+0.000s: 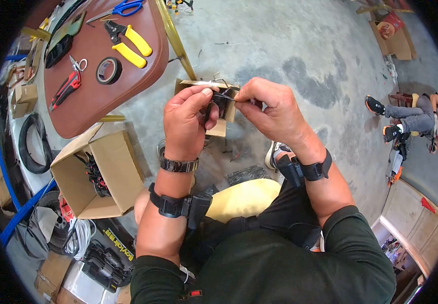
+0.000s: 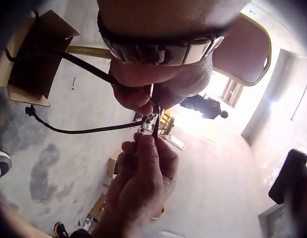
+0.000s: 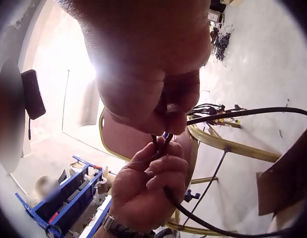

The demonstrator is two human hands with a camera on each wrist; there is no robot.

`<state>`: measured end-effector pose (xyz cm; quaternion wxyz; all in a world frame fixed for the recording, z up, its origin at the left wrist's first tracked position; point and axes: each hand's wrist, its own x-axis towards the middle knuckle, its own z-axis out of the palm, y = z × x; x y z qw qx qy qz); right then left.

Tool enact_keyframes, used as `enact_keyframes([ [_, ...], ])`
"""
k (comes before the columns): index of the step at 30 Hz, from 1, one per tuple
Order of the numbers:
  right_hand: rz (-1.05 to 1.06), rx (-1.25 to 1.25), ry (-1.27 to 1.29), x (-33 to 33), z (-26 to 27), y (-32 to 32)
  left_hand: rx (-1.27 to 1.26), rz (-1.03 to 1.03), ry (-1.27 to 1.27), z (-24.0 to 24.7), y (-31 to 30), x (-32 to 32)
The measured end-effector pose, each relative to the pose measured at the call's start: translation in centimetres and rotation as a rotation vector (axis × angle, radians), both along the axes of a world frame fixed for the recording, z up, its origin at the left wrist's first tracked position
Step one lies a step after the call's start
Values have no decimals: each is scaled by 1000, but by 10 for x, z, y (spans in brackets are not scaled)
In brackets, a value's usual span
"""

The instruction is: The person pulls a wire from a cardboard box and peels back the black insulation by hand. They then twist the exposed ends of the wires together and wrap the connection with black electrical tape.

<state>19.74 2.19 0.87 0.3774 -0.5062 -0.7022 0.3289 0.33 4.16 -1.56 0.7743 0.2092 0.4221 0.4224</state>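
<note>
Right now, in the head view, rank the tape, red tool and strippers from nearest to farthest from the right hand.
1. Strippers, left of the right hand
2. Tape, left of the strippers
3. Red tool, left of the tape

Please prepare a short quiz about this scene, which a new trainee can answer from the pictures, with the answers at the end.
1. True or false: the roll of black tape lies on the brown surface.
2. Which thing does the left hand hold?
a) the red-handled tool
b) a black cable
c) the yellow-handled tool
3. Fill the gap: the scissors have ____ handles.

Key:
1. True
2. b
3. blue
</note>
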Motion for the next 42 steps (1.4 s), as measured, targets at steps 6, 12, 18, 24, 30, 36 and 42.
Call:
enact_keyframes([
  [6, -53, -139, 23, -3, 0, -1, 4, 4, -30, -2, -2, 1],
  [12, -43, -216, 109, -4, 6, -1, -6, 32, -85, -5, -2, 4],
  [18, -70, -183, 90, -3, 0, 1, -6, 51, -42, -6, -3, 8],
  [24, -81, -193, 165, -9, -2, -1, 24, 8, 81, -2, -6, 11],
  [30, -137, -42, -33, 6, 2, 10, 77, -52, 140, 2, -8, 13],
  [36, 68, -381, 130, 14, -1, 12, 164, -203, 233, 4, -11, 18],
  [42, 85, -491, 138, 13, 1, 10, 117, -246, 289, 5, -11, 16],
])
